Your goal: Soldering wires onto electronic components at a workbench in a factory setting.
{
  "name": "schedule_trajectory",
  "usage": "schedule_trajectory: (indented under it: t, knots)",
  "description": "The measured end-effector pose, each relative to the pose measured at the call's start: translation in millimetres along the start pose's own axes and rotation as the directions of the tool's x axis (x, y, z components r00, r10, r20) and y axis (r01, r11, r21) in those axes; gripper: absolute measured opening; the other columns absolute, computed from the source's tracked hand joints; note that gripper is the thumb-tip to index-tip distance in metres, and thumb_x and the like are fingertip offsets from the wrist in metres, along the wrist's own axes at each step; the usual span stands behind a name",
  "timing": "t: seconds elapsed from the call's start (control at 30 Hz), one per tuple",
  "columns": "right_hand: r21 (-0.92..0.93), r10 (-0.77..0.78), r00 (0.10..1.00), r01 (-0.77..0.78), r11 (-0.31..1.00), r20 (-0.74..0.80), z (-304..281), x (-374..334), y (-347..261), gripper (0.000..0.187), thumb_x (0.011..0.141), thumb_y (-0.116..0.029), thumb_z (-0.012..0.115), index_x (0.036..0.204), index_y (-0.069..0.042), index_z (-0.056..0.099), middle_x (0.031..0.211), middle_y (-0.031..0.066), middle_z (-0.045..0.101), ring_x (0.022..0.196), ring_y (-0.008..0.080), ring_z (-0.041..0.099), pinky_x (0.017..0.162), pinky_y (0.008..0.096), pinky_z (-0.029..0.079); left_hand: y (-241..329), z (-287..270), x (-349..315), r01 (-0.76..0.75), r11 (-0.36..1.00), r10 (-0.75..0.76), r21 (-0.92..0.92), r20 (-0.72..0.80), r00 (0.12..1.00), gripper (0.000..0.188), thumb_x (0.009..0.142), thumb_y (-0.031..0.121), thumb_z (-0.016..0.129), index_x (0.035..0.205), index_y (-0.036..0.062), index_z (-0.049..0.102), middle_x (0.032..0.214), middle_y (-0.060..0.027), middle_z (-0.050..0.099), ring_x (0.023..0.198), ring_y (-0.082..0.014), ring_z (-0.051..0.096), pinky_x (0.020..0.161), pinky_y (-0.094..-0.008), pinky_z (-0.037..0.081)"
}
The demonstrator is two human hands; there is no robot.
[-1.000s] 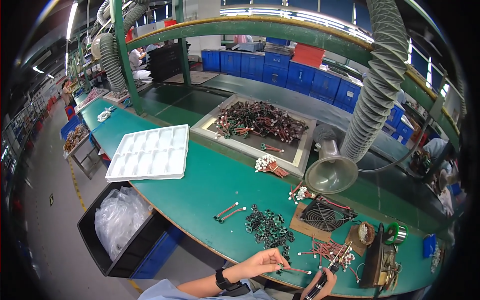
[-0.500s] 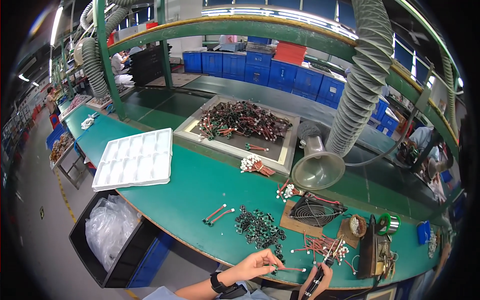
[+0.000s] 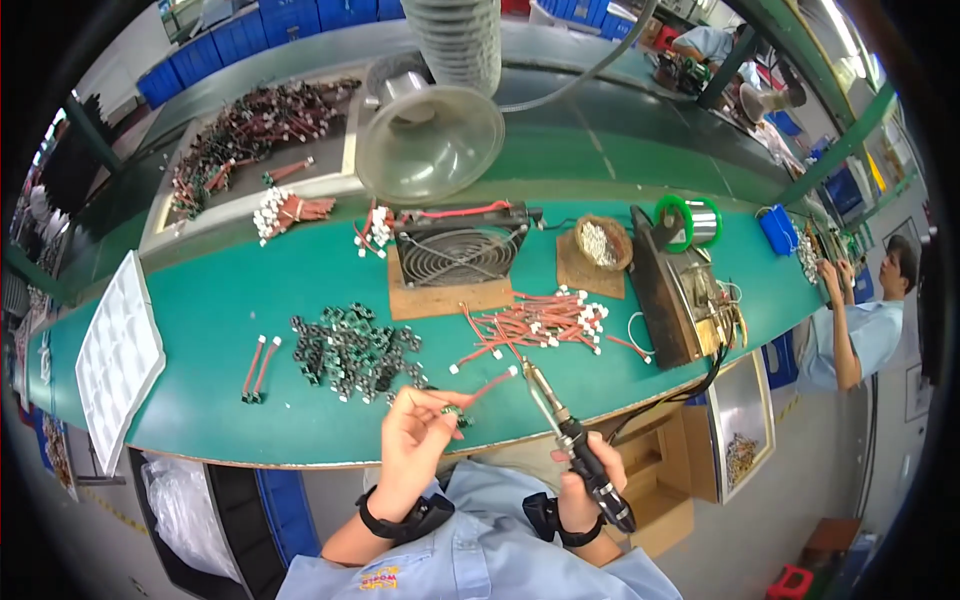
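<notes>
My left hand (image 3: pixel 410 437) pinches a small green circuit board (image 3: pixel 457 415) between thumb and fingertips. From the board a red wire lead (image 3: pixel 492 385) with a white connector points up and right. My right hand (image 3: pixel 596 478) grips the black handle of a soldering iron (image 3: pixel 578 440), its metal tip angled up and left, close to the connector end. Beyond my left hand lies a heap of small black and green boards (image 3: pixel 350 350). Past the iron tip is a loose pile of red wire leads (image 3: pixel 545 322) with white connectors. Two finished-looking leads (image 3: pixel 262 370) with black ends lie further left.
A small fan (image 3: pixel 460 252) stands on a wooden board. Right of it are a bowl (image 3: pixel 603 243), a soldering station (image 3: pixel 668 300) and a green solder spool (image 3: pixel 690 222). A fume funnel (image 3: pixel 430 145) hangs behind. A white tray (image 3: pixel 120 350) lies left; a co-worker (image 3: pixel 850 325) sits right.
The view has swung to the right, so the bench things appear further left. The soldering iron shows more fully, its tip now nearer the wire lead. My left hand still pinches the board.
</notes>
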State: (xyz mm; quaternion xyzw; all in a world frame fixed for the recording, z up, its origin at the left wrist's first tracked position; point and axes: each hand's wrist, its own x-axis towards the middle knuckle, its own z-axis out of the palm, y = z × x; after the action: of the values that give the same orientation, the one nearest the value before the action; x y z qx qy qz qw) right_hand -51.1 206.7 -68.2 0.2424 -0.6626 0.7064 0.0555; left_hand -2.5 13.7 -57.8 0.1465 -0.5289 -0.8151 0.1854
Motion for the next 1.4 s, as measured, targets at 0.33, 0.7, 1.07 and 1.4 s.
schedule_trajectory:
  t: [0.33, 0.7, 1.07, 1.4]
  knots:
    - [-0.265, -0.240, 0.877, 0.369, 0.891, 0.415, -16.2, 4.7, -12.9, 0.053, 0.066, -0.020, 0.078, 0.109, -0.004, 0.054, 0.079, 0.0076, 0.059, 0.065, 0.0205, 0.054, 0.064, 0.0346, 0.035, -2.3, 1.4, 0.3, 0.038, 0.999, -0.037, 0.028, -0.050, 0.998, 0.013, 0.085, -0.004, 0.051, 0.092, 0.0031, 0.043, 0.103, -0.0173, 0.061, 0.089, -0.0119, 0.056, 0.071, -0.0252, 0.048]
    - [-0.386, -0.196, 0.898, 0.355, 0.852, 0.393, -16.7, 6.1, -14.4, 0.052, 0.060, -0.017, 0.081, 0.105, -0.007, 0.057, 0.079, 0.0031, 0.059, 0.065, 0.0182, 0.054, 0.068, 0.0326, 0.034, -2.3, 3.2, 2.2, 0.011, 1.000, -0.011, 0.015, -0.054, 0.998, 0.013, 0.084, -0.005, 0.052, 0.091, 0.0029, 0.044, 0.103, -0.0168, 0.061, 0.090, -0.0110, 0.056, 0.075, -0.0246, 0.044]
    - [-0.373, -0.299, 0.903, 0.404, 0.835, 0.309, -28.6, 8.0, -11.8, 0.049, 0.073, -0.026, 0.069, 0.112, -0.002, 0.051, 0.077, 0.0084, 0.059, 0.063, 0.0199, 0.053, 0.068, 0.0359, 0.032, -3.3, 1.8, 0.1, 0.005, 1.000, -0.004, 0.028, -0.053, 0.999, 0.013, 0.084, -0.005, 0.053, 0.090, 0.0031, 0.045, 0.102, -0.0164, 0.062, 0.092, -0.0133, 0.057, 0.078, -0.0256, 0.043]
    - [-0.360, -0.290, 0.934, 0.349, 0.865, 0.209, -32.9, 2.9, -8.0, 0.050, 0.076, -0.030, 0.068, 0.112, -0.001, 0.051, 0.082, 0.0099, 0.061, 0.068, 0.0195, 0.053, 0.070, 0.0372, 0.034, -3.0, 2.6, -0.2, -0.013, 0.997, 0.018, 0.070, -0.065, 0.998, 0.011, 0.084, -0.003, 0.052, 0.088, 0.0036, 0.044, 0.098, -0.0174, 0.062, 0.090, -0.0159, 0.058, 0.076, -0.0274, 0.046]
